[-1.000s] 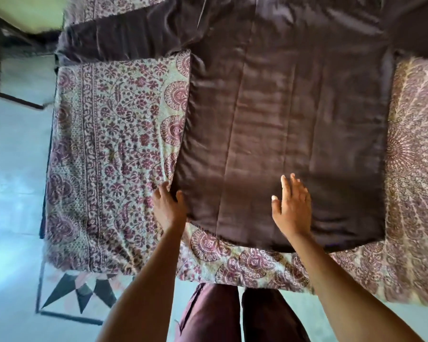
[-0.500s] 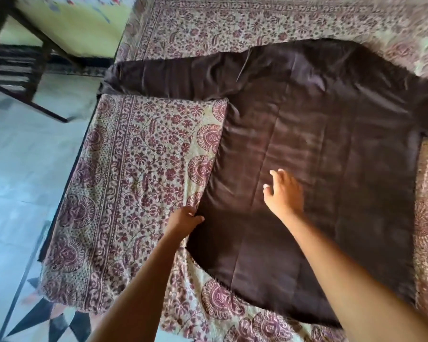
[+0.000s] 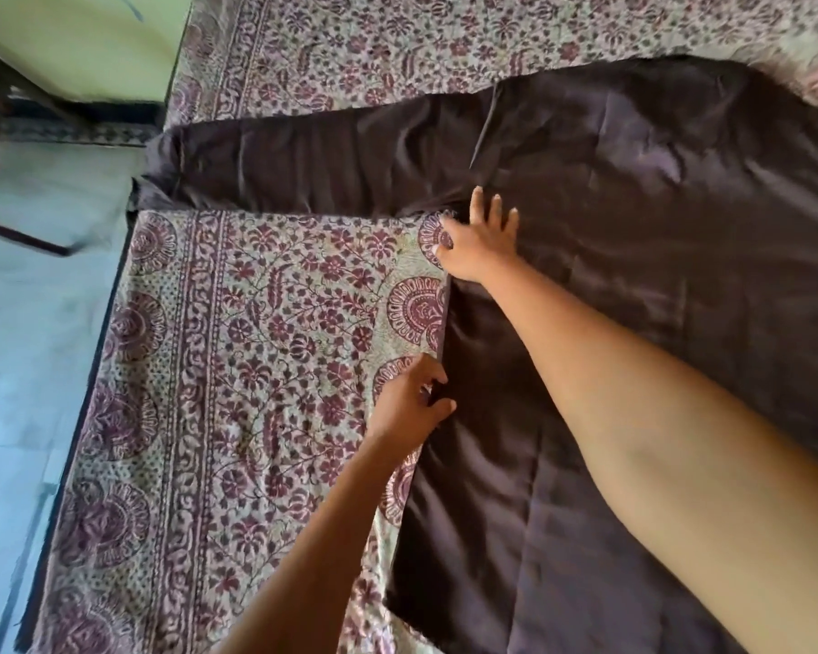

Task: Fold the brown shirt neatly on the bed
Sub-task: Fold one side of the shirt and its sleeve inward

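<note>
Head cam only, so one view. The brown shirt lies spread flat on the bed. The right hand has just slid up off the middle of the shirt body. Now it's pressed flat, fingers spread, right at the armpit corner, with the sleeve running off to its left. The left hand sits below it, nearer the person, pinching the shirt's side edge between thumb and fingers.

Half a second back the left hand was already on that edge, a bit lower. A second back both hands were down by the hem. Looks like they're done smoothing and are setting up the first side fold, so still early.
</note>
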`<action>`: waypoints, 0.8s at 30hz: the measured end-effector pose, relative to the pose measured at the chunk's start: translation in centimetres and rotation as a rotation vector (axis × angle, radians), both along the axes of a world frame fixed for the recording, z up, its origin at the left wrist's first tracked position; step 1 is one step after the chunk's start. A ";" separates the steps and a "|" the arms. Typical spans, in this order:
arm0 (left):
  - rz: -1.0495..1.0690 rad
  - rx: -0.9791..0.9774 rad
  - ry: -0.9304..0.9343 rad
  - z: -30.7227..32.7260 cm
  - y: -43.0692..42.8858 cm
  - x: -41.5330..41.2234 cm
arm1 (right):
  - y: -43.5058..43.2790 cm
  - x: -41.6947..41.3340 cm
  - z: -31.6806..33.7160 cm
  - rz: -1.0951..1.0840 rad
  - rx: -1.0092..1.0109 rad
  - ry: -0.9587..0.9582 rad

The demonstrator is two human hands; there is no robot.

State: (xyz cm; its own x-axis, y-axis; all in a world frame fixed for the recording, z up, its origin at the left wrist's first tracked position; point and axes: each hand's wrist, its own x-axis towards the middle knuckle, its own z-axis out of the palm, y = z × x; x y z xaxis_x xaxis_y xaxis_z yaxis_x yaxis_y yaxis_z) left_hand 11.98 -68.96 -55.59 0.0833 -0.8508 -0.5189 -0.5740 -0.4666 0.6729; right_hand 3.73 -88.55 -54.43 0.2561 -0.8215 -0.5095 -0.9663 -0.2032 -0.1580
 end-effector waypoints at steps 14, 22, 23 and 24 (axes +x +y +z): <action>-0.377 0.122 -0.033 2.7 2.7 0.2 | -1.4 -2.4 1.4 -0.111 0.011 -0.347; -0.603 0.001 -0.412 8.8 4.8 -9.1 | -0.1 -9.1 4.6 -0.713 -0.071 -0.841; -0.663 -0.007 -0.402 8.9 5.2 -10.2 | -0.2 -10.3 4.9 -0.789 -0.090 -0.872; -0.718 0.008 -0.384 8.9 5.6 -11.2 | -0.2 -11.5 4.9 -0.844 -0.105 -0.892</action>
State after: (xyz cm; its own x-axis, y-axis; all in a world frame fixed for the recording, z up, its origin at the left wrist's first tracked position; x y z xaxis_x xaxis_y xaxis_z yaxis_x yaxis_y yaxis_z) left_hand 0.80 -63.33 -46.68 -0.3077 -0.7611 -0.5710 -0.9251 0.0990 0.3665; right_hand -7.75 -88.76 -49.56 -0.1502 -0.9247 -0.3498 -0.3638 0.3807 -0.8501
